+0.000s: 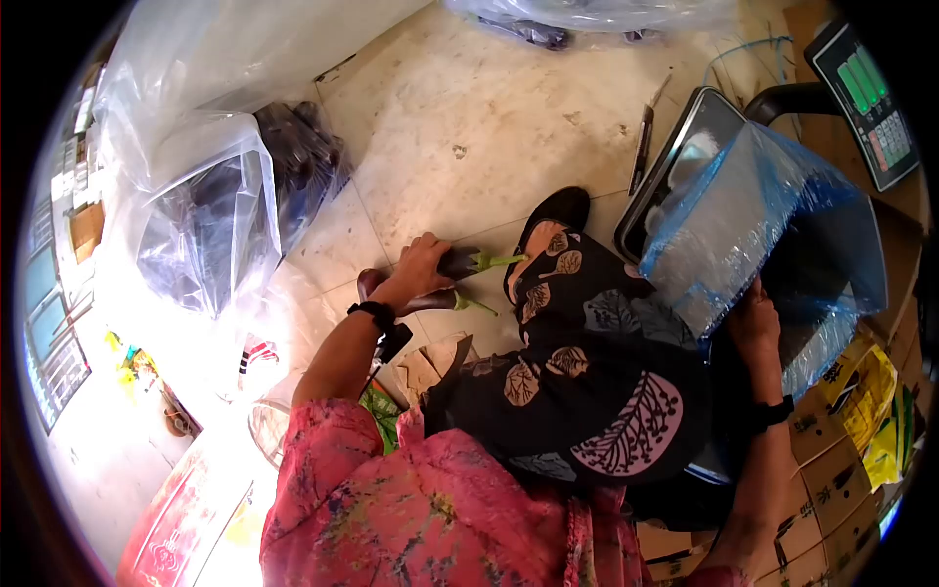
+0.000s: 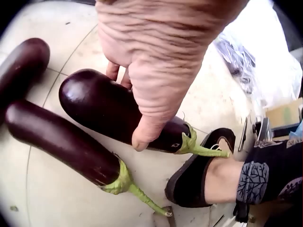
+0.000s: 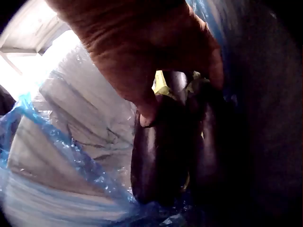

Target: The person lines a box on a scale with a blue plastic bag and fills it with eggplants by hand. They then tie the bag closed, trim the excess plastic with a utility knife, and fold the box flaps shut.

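Observation:
On the tiled floor my left hand point(image 1: 421, 274) grips a dark purple eggplant point(image 2: 99, 101), thumb on its near side and fingers behind it. The eggplant's green stem points toward a black shoe. A second eggplant point(image 2: 61, 142) lies alongside, and a third eggplant point(image 2: 23, 66) is partly cut off at the left wrist view's edge. My right hand point(image 1: 756, 328) reaches into a blue-tinted plastic bag point(image 1: 724, 225). In there, its thumb lies on one eggplant point(image 3: 147, 161) and its fingers bend over another eggplant point(image 3: 210, 142) beside it. Deep shade hides much of the bag's inside.
A clear plastic bag point(image 1: 210, 210) with dark contents stands at the left. Beyond the blue bag are a scale's tray point(image 1: 675, 161) and its lit display point(image 1: 866, 83). A knife point(image 1: 643, 142) lies beside the tray, and cardboard point(image 1: 812, 489) is at the lower right.

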Demonstrator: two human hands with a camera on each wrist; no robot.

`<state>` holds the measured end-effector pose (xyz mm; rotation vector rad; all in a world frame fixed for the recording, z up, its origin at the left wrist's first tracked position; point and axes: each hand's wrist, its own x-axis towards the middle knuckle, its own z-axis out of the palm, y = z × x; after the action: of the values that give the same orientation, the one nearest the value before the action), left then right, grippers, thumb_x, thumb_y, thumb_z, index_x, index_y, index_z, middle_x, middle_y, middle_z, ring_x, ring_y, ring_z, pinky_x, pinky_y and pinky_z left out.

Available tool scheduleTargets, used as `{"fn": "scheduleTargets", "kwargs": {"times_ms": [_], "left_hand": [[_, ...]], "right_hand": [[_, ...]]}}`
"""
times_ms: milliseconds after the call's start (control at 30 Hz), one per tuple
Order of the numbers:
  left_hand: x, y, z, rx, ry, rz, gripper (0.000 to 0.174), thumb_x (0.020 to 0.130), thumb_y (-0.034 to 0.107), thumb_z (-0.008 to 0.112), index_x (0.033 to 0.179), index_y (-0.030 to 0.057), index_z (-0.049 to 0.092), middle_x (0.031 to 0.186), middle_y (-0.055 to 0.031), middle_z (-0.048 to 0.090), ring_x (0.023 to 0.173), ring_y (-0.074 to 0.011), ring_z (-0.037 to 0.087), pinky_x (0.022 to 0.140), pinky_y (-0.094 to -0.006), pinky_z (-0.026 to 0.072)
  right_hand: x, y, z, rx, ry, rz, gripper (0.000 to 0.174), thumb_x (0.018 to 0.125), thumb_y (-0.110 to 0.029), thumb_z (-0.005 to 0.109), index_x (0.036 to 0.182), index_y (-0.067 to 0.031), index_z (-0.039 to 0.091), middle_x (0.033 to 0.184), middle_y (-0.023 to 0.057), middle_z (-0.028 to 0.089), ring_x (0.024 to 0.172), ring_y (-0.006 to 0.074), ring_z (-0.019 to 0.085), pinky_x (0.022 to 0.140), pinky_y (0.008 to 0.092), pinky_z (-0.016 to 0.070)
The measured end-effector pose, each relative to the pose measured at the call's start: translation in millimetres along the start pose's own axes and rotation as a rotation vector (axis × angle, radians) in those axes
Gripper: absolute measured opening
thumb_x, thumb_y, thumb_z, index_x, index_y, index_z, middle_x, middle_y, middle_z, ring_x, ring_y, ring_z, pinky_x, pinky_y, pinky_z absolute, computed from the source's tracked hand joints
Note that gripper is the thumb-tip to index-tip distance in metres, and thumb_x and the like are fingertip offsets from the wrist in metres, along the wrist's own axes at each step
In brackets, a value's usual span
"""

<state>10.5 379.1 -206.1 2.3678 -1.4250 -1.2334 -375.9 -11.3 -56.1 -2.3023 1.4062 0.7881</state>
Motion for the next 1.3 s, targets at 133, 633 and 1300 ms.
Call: {"fn": "scheduleTargets", "kwargs": {"times_ms": [133,633,1300], "left_hand": [[22.1,-30.7,-7.5,-0.097,0.171,-0.069,0.069,0.063,0.027,0.085,0.121,0.0009,0.058,0.11,-0.0193,0.057,0.1,-0.038,0.057,0.09,-0.0427,0.0475],[-66.6,7.7,72.7,0.395,0.126,-0.045,0.036,0.071,0.007,0.067,0.106,0.0075,0.057,0.104,-0.0143,0.055,0.103,-0.0351,0.053,0.08,-0.0494,0.0452],[118.8,-16.3,-64.6,-0.219,0.59,-0.778,0.077,0.074,0.044,0.082,0.119,-0.0125,0.056,0.107,-0.0246,0.066,0.093,-0.0363,0.067,0.081,-0.0448,0.053]], "right_hand": [[-10.3,-9.9,-19.4,-0.066,-0.064,0.033,0.08,0.081,-0.044,0.072,0.143,-0.0054,0.039,0.122,0.0236,0.061,0.106,0.0435,0.062,0.087,0.0493,0.0521],[-68.4,-18.4,-80.4,0.22,0.077,-0.232,0.054,0.086,-0.03,0.071,0.129,-0.0014,0.054,0.109,0.0261,0.065,0.096,0.0448,0.063,0.084,0.0482,0.0519],[-68.4,33.0,-110.6,0.43,0.519,-0.088,0.039,0.087,-0.021,0.07,0.115,0.0039,0.061,0.091,0.0266,0.068,0.084,0.0426,0.065,0.073,0.045,0.0521]]}}
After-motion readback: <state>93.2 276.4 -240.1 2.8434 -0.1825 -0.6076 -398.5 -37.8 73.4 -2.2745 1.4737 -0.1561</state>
